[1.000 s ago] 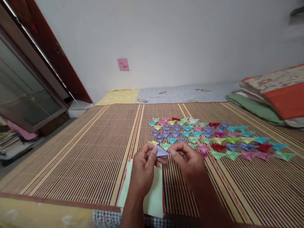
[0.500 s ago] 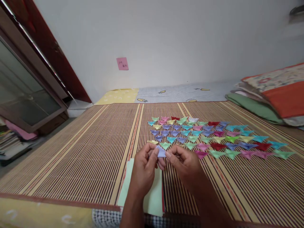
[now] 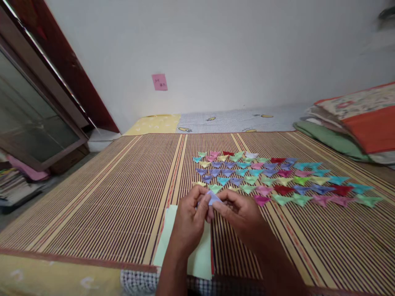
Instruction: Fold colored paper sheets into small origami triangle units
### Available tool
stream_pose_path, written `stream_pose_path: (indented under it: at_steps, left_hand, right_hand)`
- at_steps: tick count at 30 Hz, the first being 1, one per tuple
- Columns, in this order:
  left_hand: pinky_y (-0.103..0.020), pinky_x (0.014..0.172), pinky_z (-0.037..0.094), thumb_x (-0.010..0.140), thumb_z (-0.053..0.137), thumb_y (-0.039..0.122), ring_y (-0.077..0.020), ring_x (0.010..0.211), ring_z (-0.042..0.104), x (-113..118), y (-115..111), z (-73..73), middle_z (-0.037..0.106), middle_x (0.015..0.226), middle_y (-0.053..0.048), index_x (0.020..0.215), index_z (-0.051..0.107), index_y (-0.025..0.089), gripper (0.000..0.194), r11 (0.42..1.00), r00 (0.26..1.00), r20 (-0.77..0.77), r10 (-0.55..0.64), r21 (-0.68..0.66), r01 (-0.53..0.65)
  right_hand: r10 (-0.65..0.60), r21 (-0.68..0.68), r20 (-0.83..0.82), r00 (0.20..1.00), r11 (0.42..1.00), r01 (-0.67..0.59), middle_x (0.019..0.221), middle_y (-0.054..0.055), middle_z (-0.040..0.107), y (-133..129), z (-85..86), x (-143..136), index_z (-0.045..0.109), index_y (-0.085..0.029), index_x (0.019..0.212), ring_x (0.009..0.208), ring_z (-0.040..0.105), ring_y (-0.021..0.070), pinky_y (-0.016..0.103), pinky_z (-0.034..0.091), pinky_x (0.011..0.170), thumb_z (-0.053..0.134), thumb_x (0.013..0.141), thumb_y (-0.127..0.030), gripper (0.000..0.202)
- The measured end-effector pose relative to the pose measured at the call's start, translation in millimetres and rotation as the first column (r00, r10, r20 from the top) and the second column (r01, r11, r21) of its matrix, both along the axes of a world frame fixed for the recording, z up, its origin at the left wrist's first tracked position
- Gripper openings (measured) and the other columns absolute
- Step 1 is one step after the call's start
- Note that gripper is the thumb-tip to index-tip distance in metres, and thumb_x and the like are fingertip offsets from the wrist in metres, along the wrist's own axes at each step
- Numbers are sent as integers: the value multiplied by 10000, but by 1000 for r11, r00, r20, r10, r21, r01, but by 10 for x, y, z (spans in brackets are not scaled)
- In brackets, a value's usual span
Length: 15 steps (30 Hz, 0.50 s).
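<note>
Evidently, seen from the head camera, both forearms rise from six o'clock and lean toward each other, so the hands meet over the striped mat. The left hand comes in from about seven o'clock, its thumb laid on top and its other fingers curled underneath. The right hand slants in from about four o'clock, thumb stretched toward the left one, fingers bent behind it.

Between them is a small folded lavender paper, pale and smooth, showing a flat, roughly triangular face with its peak toward twelve o'clock. The left thumb and fingers are closed on its nine o'clock side; the right thumb presses its lower corner at about four o'clock, with the fingers behind it partly hidden. Both grips are narrowed to the paper's thickness.

From the hands, pale green paper sheets lie toward seven o'clock, partly under the left forearm, and rows of colourful folded paper pieces spread from twelve to three o'clock.
</note>
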<state>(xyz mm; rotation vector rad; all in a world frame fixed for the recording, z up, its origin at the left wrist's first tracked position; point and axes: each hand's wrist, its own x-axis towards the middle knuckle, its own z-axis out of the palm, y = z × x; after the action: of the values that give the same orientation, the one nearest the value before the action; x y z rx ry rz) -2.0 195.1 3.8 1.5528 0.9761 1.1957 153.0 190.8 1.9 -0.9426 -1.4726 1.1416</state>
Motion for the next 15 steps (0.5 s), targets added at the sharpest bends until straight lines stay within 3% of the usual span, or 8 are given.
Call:
stream_pose_path:
  at_steps: [2, 7, 15]
  left_hand:
    - [-231, 561, 411, 1032, 516, 380, -106, 553, 503, 9, 0, -10, 537, 607, 60, 907, 545, 201, 221, 1000, 1000, 11, -9, -8, 10]
    - [-237, 605, 472, 978, 613, 376, -121, 615, 591, 40, 16, -26, 616, 680, 34, 952, 551, 192, 195, 992, 978, 200, -54, -101, 75]
    - [-235, 585, 449, 997, 581, 386, -124, 573, 601, 53, 13, -35, 654, 621, -4, 748, 565, 175, 326, 999, 987, 163, 2, -36, 4]
  right_hand:
    - [-20, 14, -26, 999, 1000, 20, 693, -4, 689, -1, -9, -38, 659, -196, 740, 681, 651, 160, 285, 486, 686, 633, 941, -286, 222]
    - [-94, -27, -201, 975, 996, 90, 625, -28, 644, -12, -21, -107, 636, -200, 766, 601, 619, 145, 272, 489, 620, 655, 930, -304, 196]
    - [-103, -44, -248, 963, 994, 95, 588, -29, 628, -20, 9, -126, 630, -192, 754, 572, 590, 137, 268, 478, 593, 680, 915, -311, 206]
